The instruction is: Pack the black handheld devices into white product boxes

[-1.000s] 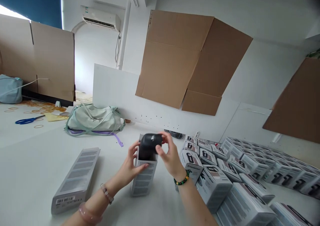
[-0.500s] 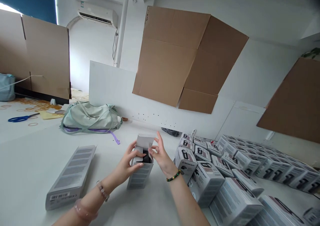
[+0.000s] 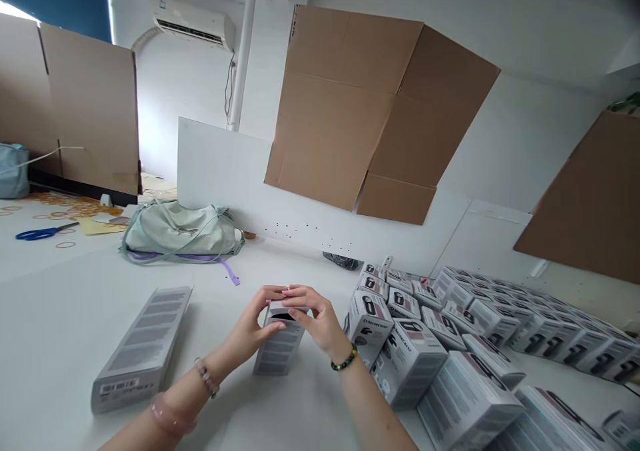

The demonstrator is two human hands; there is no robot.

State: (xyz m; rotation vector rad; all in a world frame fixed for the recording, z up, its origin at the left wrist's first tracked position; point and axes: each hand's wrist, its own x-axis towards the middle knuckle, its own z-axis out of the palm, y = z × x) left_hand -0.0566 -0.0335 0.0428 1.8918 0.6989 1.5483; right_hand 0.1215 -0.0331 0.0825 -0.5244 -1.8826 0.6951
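Observation:
A small printed carton box (image 3: 276,354) stands upright on the white table in front of me. My left hand (image 3: 254,322) wraps round its upper left side, thumb on the front face near the top edge. From the right, my right hand (image 3: 320,316) lays its fingers over the top flap, with the thumb at the front edge. The flap is folded down over the opening, and a dark gap shows below it. What is inside is mostly hidden. To the left, a flattened, longer carton (image 3: 145,344) lies on the table with a barcode at its near end.
Several printed boxes (image 3: 413,358) stand close on the right, with more rows (image 3: 560,331) behind them. A pale green bag (image 3: 183,231) sits at the back left. Blue scissors (image 3: 40,233) and rubber bands (image 3: 70,206) lie farther left. Cardboard (image 3: 345,118) hangs on the wall.
The raised top flap has been folded down over the box's opening. My right hand has moved left onto the top, and my left hand's fingers have shifted up to the upper edge.

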